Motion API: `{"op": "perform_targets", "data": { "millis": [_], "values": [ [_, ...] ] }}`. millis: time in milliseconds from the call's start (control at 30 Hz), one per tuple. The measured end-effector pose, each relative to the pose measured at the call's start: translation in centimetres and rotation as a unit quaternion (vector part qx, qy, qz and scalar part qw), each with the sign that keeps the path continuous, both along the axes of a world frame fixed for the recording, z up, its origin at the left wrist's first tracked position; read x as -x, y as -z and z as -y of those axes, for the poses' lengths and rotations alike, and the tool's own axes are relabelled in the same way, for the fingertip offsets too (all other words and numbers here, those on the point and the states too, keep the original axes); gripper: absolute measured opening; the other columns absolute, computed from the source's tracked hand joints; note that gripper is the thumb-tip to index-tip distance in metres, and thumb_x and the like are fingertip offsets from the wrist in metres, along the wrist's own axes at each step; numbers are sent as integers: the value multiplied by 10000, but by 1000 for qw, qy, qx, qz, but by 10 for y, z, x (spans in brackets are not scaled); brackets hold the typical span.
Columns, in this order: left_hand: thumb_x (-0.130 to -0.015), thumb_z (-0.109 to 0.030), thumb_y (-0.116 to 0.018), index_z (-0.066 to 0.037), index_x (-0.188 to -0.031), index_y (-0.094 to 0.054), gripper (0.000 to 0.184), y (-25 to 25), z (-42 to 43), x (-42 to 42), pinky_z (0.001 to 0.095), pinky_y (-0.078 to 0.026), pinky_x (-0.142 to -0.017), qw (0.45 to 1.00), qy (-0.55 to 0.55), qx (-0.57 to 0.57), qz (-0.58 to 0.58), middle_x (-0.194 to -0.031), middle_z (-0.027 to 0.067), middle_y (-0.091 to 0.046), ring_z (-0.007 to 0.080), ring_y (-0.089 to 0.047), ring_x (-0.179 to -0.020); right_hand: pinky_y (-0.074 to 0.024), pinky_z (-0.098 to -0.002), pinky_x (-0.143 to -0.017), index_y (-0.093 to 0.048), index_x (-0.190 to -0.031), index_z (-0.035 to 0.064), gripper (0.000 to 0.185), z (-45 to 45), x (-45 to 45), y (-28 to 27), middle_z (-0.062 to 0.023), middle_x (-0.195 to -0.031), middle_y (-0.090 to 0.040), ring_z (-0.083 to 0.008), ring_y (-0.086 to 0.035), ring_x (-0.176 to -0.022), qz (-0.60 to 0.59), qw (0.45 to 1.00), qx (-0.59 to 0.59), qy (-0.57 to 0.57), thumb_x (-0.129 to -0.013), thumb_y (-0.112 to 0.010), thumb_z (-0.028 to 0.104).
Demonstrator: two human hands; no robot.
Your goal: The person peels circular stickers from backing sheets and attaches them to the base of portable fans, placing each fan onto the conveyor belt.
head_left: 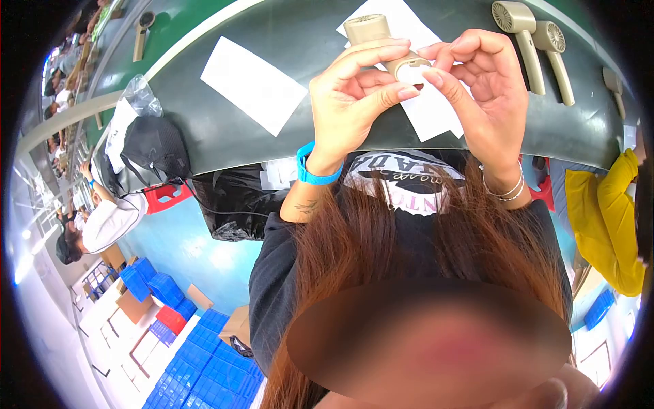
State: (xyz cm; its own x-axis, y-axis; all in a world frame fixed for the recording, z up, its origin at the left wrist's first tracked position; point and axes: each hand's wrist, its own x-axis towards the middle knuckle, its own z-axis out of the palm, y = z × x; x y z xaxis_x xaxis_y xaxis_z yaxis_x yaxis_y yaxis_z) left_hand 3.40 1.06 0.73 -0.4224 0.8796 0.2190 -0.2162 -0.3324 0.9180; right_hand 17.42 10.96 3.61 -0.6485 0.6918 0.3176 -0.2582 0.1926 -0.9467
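A beige handheld fan (368, 28) is held over the dark work surface, its round head pointing to the upper left. My left hand (357, 99) wraps its fingers and thumb round the handle. At the handle's lower end there is a white piece (413, 73). My right hand (480, 88) pinches at this end with thumb and forefinger, touching the white piece; its other fingers are curled. White paper sheets (436, 112) lie beneath the hands.
Another white sheet (253, 85) lies on the dark table (204, 143) at the left. More beige fans (528, 48) rest at the right, one (139, 37) at the upper left. A black cap (155, 146) sits at the left edge. A co-worker (112, 218) is farther left.
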Motion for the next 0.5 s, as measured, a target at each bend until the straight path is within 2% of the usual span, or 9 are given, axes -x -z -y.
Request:
{"op": "perform_targets", "data": {
  "millis": [500],
  "values": [
    [-777,126,-684,73,-1115,-587,356,0,0,-4,336,-586,-839,999,5,-13,36,-1211,178,-567,239,-665,-962,-528,-293,-828,-431,-1081,-9,342,4,-1,-3,-102,-925,-575,-207,-615,-992,14,1000,-8,12,-825,-628,-119]
  ]
}}
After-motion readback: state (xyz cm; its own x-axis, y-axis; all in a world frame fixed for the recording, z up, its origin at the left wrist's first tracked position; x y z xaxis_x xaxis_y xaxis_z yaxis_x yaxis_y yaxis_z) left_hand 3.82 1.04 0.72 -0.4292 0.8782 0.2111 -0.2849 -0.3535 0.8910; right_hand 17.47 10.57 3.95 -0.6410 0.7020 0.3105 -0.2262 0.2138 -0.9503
